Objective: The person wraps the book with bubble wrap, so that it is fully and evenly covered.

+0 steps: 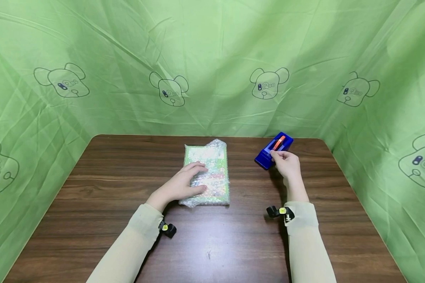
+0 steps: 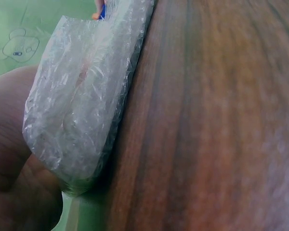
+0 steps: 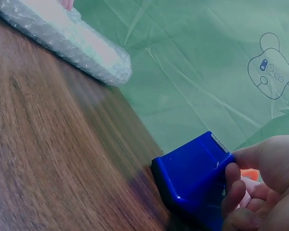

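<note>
A flat green book-shaped package [image 1: 217,173] in bubble wrap lies on the table. My left hand [image 1: 182,182] rests on its left part, fingers and thumb spread over the wrap. In the left wrist view, the crinkled end of the bubble wrap [image 2: 82,106] fills much of the left side. To the right and farther back stands a blue tape dispenser [image 1: 264,159] with an orange roll core [image 1: 279,142]. My right hand [image 1: 287,163] pinches at its cutter end with thumb and fingers. Its fingertips sit beside the serrated blade [image 3: 219,142]; clear tape between them cannot be made out.
The brown wooden table [image 1: 109,177] carries both things. A green fabric curtain [image 1: 212,47] with bear-face drawings closes off the back and sides. The dispenser stands close to the table's back edge. Black camera mounts [image 1: 278,212] sit on both wrists.
</note>
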Action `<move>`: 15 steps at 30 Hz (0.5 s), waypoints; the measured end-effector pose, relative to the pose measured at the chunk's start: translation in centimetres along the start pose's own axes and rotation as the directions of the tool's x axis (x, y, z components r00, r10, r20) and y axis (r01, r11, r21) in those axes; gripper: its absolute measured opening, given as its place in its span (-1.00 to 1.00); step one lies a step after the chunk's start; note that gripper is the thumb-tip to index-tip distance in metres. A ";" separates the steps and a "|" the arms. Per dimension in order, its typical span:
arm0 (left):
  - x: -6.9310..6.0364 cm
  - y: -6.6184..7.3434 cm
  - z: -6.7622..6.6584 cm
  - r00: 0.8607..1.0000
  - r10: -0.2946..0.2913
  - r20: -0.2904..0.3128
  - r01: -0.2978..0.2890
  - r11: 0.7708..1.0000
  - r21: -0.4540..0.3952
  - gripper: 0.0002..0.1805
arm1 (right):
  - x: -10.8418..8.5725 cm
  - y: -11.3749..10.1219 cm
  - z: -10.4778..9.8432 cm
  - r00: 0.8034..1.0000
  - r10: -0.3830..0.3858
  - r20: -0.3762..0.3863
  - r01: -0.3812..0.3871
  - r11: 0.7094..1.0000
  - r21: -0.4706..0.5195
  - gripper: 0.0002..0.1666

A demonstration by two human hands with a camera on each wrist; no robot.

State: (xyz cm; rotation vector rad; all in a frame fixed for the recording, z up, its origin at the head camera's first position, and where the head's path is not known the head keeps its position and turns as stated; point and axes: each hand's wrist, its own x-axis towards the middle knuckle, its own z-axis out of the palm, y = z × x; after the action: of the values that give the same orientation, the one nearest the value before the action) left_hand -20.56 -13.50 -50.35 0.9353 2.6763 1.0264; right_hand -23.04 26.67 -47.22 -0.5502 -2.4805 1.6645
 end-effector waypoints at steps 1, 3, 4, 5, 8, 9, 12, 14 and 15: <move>0.0 0.0 0.0 1.000 0.000 -0.001 0.000 1.000 0.000 -0.30 | 0.0 0.0 0.0 1.000 -0.001 -0.002 0.001 1.000 -0.001 -0.50; 0.0 -0.1 0.0 1.000 0.000 -0.002 0.000 1.000 0.000 -0.30 | 0.1 0.0 0.1 1.000 -0.003 -0.006 0.003 1.000 0.002 -0.52; 0.0 -0.1 0.0 1.000 0.000 -0.002 0.000 1.000 0.000 -0.30 | 0.1 0.0 0.2 1.000 -0.006 -0.006 0.006 1.000 0.006 -0.52; 0.0 -0.1 0.0 1.000 -0.001 -0.002 0.001 1.000 0.002 -0.30 | 0.1 0.1 0.2 1.000 -0.009 -0.006 0.009 1.000 0.010 -0.53; -0.1 0.0 0.0 1.000 -0.003 0.001 0.003 1.000 0.004 -0.30 | 0.2 0.2 0.4 0.999 -0.033 -0.018 0.033 0.999 0.005 -0.56; -0.1 0.1 -0.1 1.000 -0.003 0.002 0.003 1.000 0.004 -0.30 | 0.2 0.2 0.4 0.998 -0.050 -0.028 0.050 0.999 -0.007 -0.58; 0.0 0.1 -0.1 1.000 -0.001 0.004 0.001 1.000 0.001 -0.29 | 0.3 0.2 0.5 0.993 -0.102 -0.064 0.099 0.994 -0.052 -0.63; 0.0 0.2 -0.1 1.000 0.000 0.005 0.000 1.000 0.000 -0.29 | 0.3 0.1 0.5 0.989 -0.122 -0.083 0.117 0.991 -0.064 -0.65; 0.0 0.2 -0.1 1.000 0.001 0.005 -0.001 1.000 -0.001 -0.29 | 0.2 0.0 0.5 0.989 -0.124 -0.086 0.119 0.991 -0.059 -0.65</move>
State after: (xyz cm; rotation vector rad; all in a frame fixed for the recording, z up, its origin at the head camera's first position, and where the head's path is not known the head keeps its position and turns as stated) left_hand -20.50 -13.49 -50.13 0.9375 2.6711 1.0246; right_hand -23.39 26.31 -47.47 -0.4579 -2.4482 1.5004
